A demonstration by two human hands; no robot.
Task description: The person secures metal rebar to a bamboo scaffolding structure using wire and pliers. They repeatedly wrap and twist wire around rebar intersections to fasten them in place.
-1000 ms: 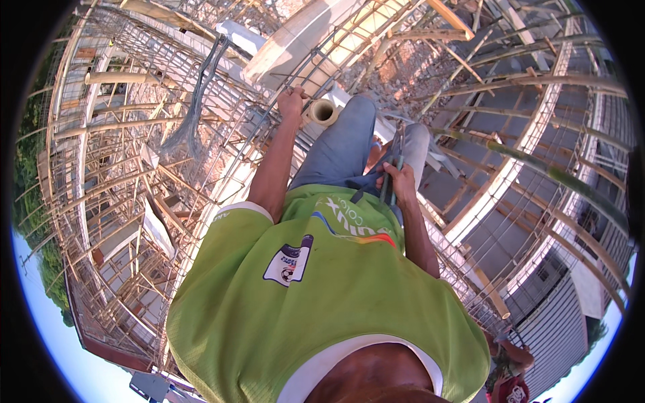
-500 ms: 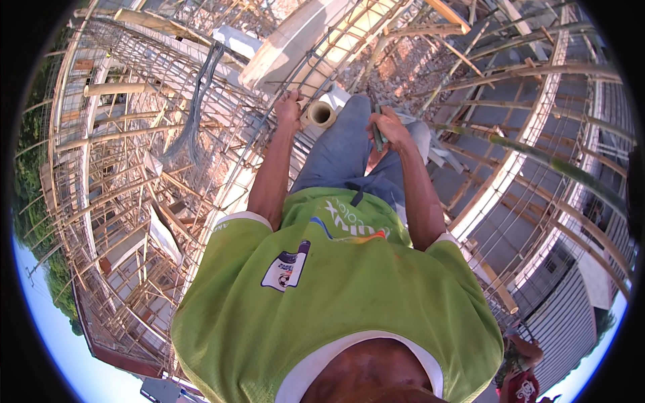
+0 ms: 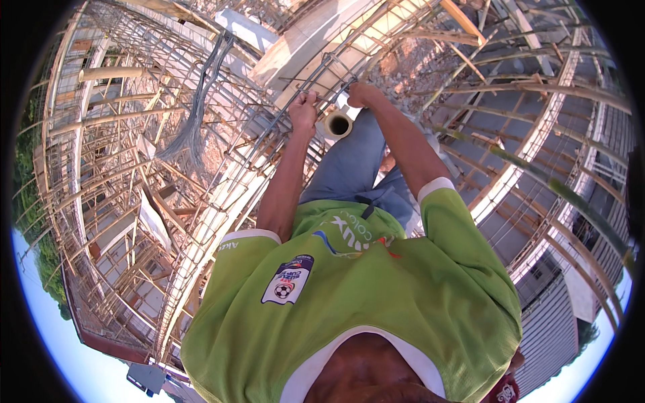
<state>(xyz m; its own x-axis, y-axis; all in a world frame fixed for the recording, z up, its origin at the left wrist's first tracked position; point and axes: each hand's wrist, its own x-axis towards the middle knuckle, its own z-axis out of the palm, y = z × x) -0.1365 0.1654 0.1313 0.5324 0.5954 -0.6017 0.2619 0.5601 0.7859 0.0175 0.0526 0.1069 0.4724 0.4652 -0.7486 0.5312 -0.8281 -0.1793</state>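
A steel rebar cage runs diagonally past my knees. My left hand is closed in a pinch at its near bars; whatever lies between the fingers is too small to make out. Close by on the right, my right hand is closed on dark pincers, mostly hidden by the fist, at the cage's edge. Just below and between both hands is the open round end of a hollow tan pole, beside my thigh. A loose bundle of thin grey tie wire hangs over the bars to the left of my left hand.
Pale timber boards lie beyond the cage. A green bamboo pole and other poles cross on the right. Bamboo scaffolding fills the left, above lower ground. Part of another person shows at the lower right.
My right hand has moved from above my thigh up and left to the cage, taking the pincers along. My left hand stays at the bars. The view has shifted slightly.
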